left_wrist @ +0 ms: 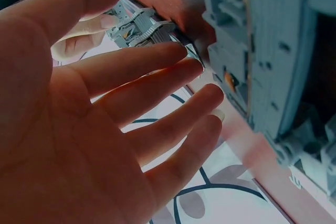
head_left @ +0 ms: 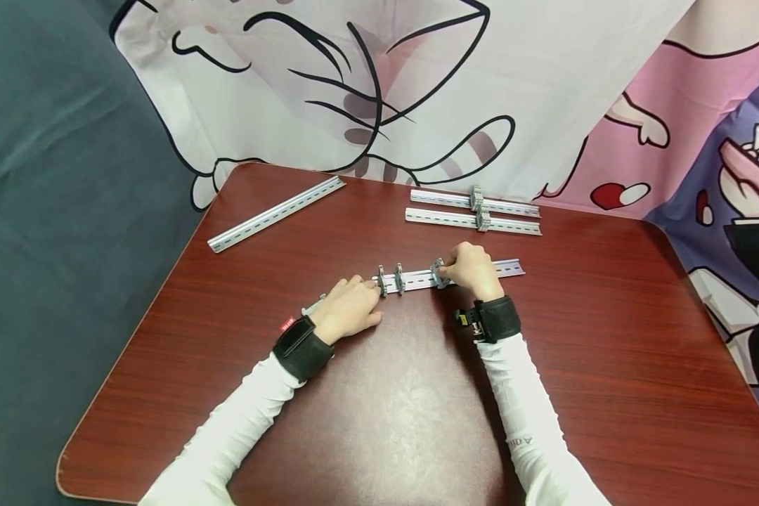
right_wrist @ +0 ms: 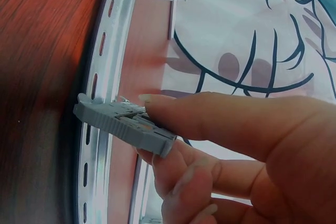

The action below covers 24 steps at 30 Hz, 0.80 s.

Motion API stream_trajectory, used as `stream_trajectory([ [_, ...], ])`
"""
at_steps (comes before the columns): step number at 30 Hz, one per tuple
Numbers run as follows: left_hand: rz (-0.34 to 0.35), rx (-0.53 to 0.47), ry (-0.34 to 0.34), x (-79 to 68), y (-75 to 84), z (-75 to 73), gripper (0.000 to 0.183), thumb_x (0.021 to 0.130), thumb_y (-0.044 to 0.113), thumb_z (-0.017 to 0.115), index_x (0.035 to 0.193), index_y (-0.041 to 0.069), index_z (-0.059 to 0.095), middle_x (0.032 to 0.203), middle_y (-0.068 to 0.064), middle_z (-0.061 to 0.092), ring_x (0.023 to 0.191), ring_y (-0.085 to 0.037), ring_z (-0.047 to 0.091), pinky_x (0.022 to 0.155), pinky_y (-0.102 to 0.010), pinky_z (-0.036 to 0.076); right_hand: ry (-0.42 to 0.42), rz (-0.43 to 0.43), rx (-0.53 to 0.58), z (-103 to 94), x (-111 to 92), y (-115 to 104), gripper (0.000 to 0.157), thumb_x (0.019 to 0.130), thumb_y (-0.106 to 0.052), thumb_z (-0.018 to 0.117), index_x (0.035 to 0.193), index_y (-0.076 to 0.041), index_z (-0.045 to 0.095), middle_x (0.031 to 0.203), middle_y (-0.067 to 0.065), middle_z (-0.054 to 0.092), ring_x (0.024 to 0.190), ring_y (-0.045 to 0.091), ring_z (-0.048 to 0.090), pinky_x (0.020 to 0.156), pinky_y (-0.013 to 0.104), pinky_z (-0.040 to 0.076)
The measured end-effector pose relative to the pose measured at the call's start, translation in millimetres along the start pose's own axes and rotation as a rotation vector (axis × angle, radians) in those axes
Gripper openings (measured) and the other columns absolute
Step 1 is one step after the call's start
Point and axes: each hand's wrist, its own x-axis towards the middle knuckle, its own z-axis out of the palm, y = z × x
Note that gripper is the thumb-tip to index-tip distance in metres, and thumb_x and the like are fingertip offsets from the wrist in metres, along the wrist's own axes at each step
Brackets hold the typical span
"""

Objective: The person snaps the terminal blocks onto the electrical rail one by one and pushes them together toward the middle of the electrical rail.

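A slotted metal DIN rail (head_left: pixel 419 280) lies across the middle of the table. My right hand (head_left: pixel 471 270) pinches a grey terminal block (right_wrist: pixel 126 124) between thumb and fingers, one end of the block against the rail. Two more thin grey blocks stand on the rail to the left: one terminal block (head_left: pixel 400 278) and, nearer my left hand, another block (head_left: pixel 382 280). With its fingers stretched out, my left hand (head_left: pixel 349 309) lies over the rail's left part, hiding it. In the left wrist view, large grey blocks (left_wrist: pixel 262 61) loom close beside the fingertips.
Two rails, an upper rail (head_left: pixel 439 198) and a lower rail (head_left: pixel 443 217), lie at the back right, each with a cluster of grey blocks (head_left: pixel 483 218). Another bare rail (head_left: pixel 277 213) slants at the back left. A printed curtain (head_left: pixel 417 91) hangs behind the table (head_left: pixel 405 407).
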Motion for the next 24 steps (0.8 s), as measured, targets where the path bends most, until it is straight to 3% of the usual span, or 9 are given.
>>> stream_trajectory([
  [8,-0.001,0.001,-0.013,-1.6,2.3,-0.6,0.025,0.089,0.029,0.064,0.094,0.006,0.068,0.108,-0.011,0.066,0.099,-0.031,0.056,0.079,-0.042,0.046,0.024,0.009,-0.024,3.6,-1,-4,0.028,0.080,-0.017,0.072,0.057,-0.011,0.057,0.057,-0.004,0.047,0.055,0.015,0.043,0.051,0.028,0.034],
  [13,0.000,0.005,-0.015,-2.1,3.4,-0.6,0.026,0.089,0.030,0.064,0.097,0.005,0.069,0.113,-0.011,0.065,0.102,-0.031,0.056,0.080,-0.043,0.046,0.032,0.012,-0.046,6.2,0,-6,0.030,0.079,-0.015,0.069,0.055,-0.014,0.050,0.058,-0.004,0.044,0.056,0.016,0.042,0.050,0.029,0.033],
  [24,-0.001,0.002,-0.027,-2.8,4.8,-1.6,0.026,0.090,0.029,0.064,0.097,0.004,0.069,0.112,-0.012,0.065,0.101,-0.032,0.056,0.081,-0.044,0.047,0.052,0.010,-0.040,-1.0,-1,4,0.040,0.077,-0.010,0.066,0.050,-0.017,0.037,0.051,-0.007,0.029,0.051,0.013,0.030,0.048,0.026,0.025],
])
